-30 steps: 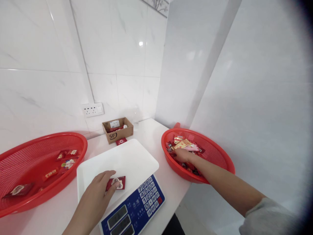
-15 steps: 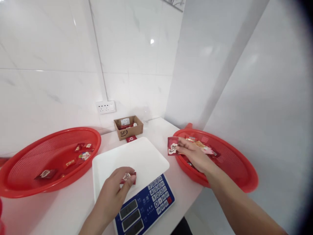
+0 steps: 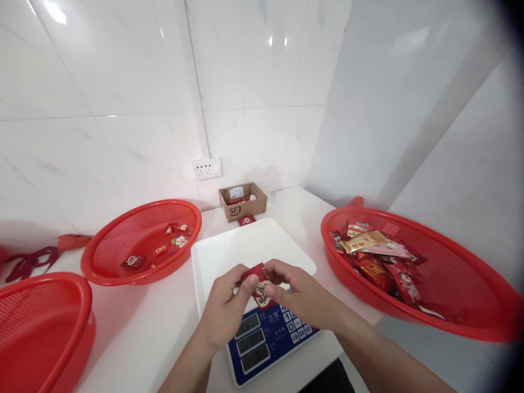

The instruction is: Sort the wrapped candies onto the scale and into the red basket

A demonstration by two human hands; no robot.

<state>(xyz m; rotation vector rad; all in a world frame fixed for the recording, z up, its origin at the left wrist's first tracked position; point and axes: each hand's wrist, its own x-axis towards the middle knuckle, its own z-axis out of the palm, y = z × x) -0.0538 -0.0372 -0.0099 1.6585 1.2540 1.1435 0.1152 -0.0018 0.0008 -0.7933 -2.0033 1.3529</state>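
Observation:
Both hands meet over the front part of a white weighing scale [image 3: 241, 245], above its blue keypad and display panel. My left hand [image 3: 229, 305] is closed, thumb and fingers pinching a red snack packet [image 3: 264, 297] with a white patch and dark lettering. My right hand [image 3: 290, 286] grips the same red wrapping from the other side, thumb on its front. A serrated red edge shows between the fingertips; whether it belongs to a second packet I cannot tell.
A red basket [image 3: 462, 262] at right holds several snack packets. At left, another red basket [image 3: 110, 240] contains a few packets, with a third basket [image 3: 77, 349] nearer. An SF cardboard box [image 3: 249, 208] stands behind the scale, a red packet [image 3: 246, 220] before it. Red scissors [image 3: 41, 256] lie far left.
My right hand has come left from the right basket with its red packet to meet my left hand, which rose off the scale's tray. The view has turned left.

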